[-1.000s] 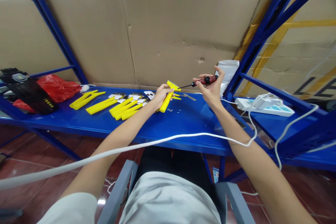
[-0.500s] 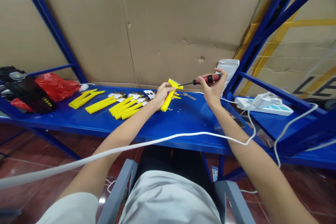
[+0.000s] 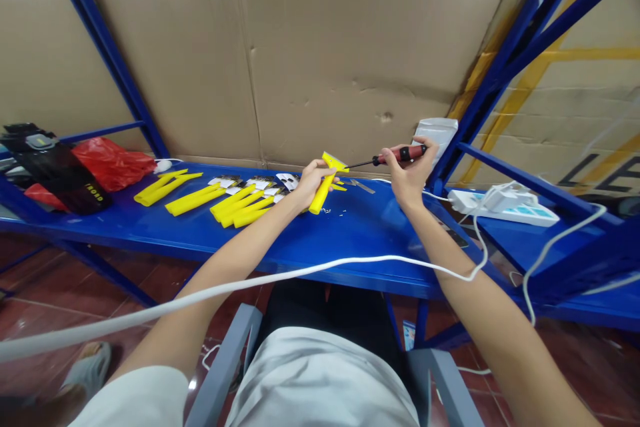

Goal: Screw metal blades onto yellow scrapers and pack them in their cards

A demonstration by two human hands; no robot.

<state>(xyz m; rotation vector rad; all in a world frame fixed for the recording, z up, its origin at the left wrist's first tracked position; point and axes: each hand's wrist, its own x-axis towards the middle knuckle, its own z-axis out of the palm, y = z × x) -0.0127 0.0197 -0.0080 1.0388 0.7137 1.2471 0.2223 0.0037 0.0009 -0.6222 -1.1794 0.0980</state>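
Left hand (image 3: 311,183): closed round a yellow scraper-like tool (image 3: 323,190), fingers near its neck, head up and far, handle down and near; held above the far middle of the blue bench (image 3: 370,227).

Right hand (image 3: 414,173): gripping a red-and-black screwdriver (image 3: 404,154), shaft pointing left, tip at the yellow head. Whether it sits in a screw is too small to tell.

Handling, as judged: shaft best square to the head, pressure light and steady, left fingertips clear of the tip and any edge; the tool braced on the bench would slip less.

Beneath and right of the held tool: small pale pieces (image 3: 325,211), loose and easily scattered; thin metal strips (image 3: 363,185), possibly sharp, best left untouched.

Left: more yellow tools (image 3: 195,201) in a row; beyond them, a red bag (image 3: 115,163) and black bottle (image 3: 60,170).

Right: a white power strip (image 3: 525,212). Near: a white cable (image 3: 320,267) crossing before both forearms, a likely snag.
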